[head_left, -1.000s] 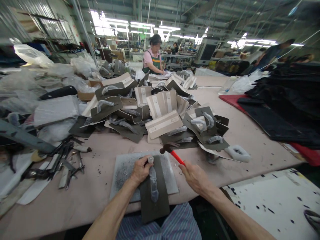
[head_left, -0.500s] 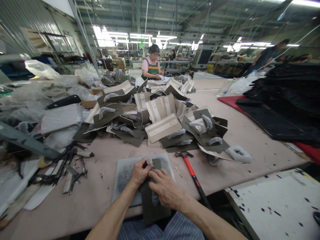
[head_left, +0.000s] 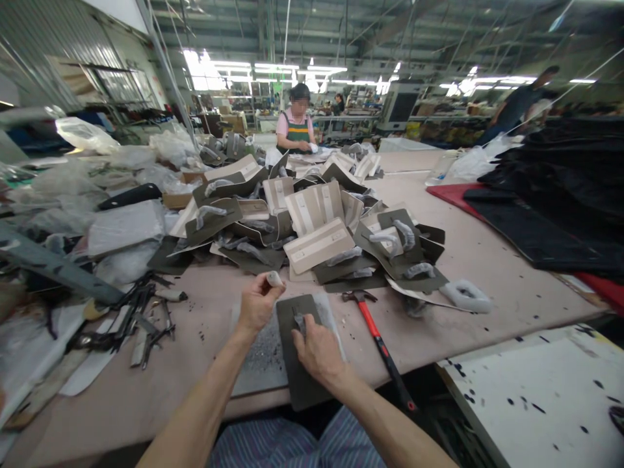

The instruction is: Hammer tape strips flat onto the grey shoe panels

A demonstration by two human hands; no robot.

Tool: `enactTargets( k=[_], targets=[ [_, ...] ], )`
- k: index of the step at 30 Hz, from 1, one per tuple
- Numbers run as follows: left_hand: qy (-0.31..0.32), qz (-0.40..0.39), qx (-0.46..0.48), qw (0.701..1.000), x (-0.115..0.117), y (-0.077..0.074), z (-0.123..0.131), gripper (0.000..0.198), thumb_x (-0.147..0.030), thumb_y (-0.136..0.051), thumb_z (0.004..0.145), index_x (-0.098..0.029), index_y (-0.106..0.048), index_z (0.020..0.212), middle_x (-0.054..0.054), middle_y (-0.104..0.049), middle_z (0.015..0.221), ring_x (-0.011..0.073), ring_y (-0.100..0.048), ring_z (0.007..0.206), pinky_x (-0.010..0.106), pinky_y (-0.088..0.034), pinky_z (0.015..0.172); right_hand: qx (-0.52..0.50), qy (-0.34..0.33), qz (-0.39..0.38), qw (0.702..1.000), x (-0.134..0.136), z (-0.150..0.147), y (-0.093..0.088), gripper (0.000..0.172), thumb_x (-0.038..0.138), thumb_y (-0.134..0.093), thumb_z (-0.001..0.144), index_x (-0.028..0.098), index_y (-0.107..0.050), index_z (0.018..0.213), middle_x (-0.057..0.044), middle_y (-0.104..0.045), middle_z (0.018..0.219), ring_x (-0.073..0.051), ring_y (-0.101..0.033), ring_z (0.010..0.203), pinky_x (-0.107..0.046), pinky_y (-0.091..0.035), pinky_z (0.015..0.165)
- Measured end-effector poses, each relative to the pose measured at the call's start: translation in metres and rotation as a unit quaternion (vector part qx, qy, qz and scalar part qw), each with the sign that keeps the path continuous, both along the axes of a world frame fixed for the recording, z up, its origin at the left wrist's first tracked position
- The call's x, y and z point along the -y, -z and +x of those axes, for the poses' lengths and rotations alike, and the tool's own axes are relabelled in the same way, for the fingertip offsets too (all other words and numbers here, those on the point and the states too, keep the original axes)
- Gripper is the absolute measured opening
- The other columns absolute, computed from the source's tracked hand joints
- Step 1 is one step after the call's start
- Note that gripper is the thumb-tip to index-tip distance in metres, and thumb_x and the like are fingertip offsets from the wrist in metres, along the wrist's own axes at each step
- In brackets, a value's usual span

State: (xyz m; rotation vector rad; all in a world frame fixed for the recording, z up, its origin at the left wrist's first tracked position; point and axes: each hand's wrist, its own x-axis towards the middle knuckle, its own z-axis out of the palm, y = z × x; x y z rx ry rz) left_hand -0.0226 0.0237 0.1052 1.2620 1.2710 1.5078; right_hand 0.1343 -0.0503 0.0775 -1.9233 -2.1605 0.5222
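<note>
A dark olive panel (head_left: 297, 377) lies over the speckled grey board (head_left: 258, 370) in front of me, its near end reaching past the table edge. My right hand (head_left: 320, 351) is closed around the plastic-wrapped handle (head_left: 299, 321) on the panel; fingers cover most of that handle. Raised left of the panel's far end, my left hand (head_left: 258, 304) pinches a whitish cylindrical piece (head_left: 273, 279). Only its round end shows, so its kind is unclear. A hammer (head_left: 373, 328) with a red and black handle rests to the right of the board.
Beyond the board is a heap of similar panels (head_left: 316, 247) with wrapped handles. Several hand tools (head_left: 141, 318) lie at left, near plastic bags (head_left: 127, 159). Black sheets (head_left: 560, 195) are stacked at right. A co-worker (head_left: 295, 123) is across the table.
My left hand has lifted away from the panel, moving up and left with the whitish piece. The panel has shifted forward, away from my lap, with my right hand on its handle.
</note>
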Motion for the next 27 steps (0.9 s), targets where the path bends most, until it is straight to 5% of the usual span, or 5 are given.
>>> enactTargets(
  k=[7,11,20,24,27],
  targets=[
    [0.034,-0.095,0.096,0.990,-0.004,0.098,0.032,0.041,-0.039,-0.080,0.065,-0.016,-0.066,0.096,0.004,-0.074,0.083,0.0198,-0.071,0.080,0.032,-0.055,0.080,-0.183,0.020,-0.045,0.982,0.011,0.002,0.019,0.043,0.044,-0.046,0.098,0.013,-0.056,0.125,-0.013,-0.073,0.094,-0.027,-0.070,0.091,-0.032,-0.045,0.075],
    [0.045,-0.103,0.090,0.990,-0.003,0.100,0.027,0.038,-0.040,-0.078,0.070,-0.016,-0.065,0.096,0.005,-0.075,0.085,0.0204,-0.071,0.083,0.033,-0.054,0.083,-0.212,0.014,-0.005,0.977,0.005,0.030,0.027,0.038,0.041,-0.040,0.100,0.018,-0.058,0.124,-0.010,-0.070,0.106,-0.022,-0.066,0.097,-0.030,-0.046,0.082],
    [0.068,-0.108,0.051,0.990,-0.002,0.100,0.026,0.033,-0.036,-0.075,0.073,-0.017,-0.065,0.098,0.006,-0.076,0.087,0.0220,-0.072,0.085,0.032,-0.054,0.082,0.165,0.160,0.026,0.973,-0.006,0.150,0.064,0.029,0.036,-0.052,0.094,0.013,-0.059,0.110,-0.014,-0.061,0.100,-0.026,-0.059,0.089,-0.034,-0.042,0.075],
    [0.069,-0.103,0.025,0.992,-0.002,0.104,0.026,0.030,-0.034,-0.072,0.076,-0.018,-0.065,0.100,0.006,-0.076,0.089,0.0219,-0.071,0.087,0.032,-0.054,0.083,0.085,0.193,-0.018,0.977,-0.005,0.165,0.069,0.015,0.028,-0.051,0.093,0.016,-0.058,0.098,-0.011,-0.061,0.094,-0.022,-0.059,0.084,-0.031,-0.041,0.072],
    [0.067,-0.092,-0.004,0.993,-0.002,0.104,0.026,0.026,-0.032,-0.069,0.078,-0.018,-0.066,0.099,0.005,-0.075,0.089,0.0215,-0.070,0.086,0.032,-0.053,0.083,-0.201,0.260,-0.133,0.935,-0.013,0.164,0.062,0.007,0.025,-0.055,0.085,0.019,-0.053,0.081,-0.004,-0.055,0.074,-0.019,-0.055,0.069,-0.029,-0.041,0.065]
  ],
)
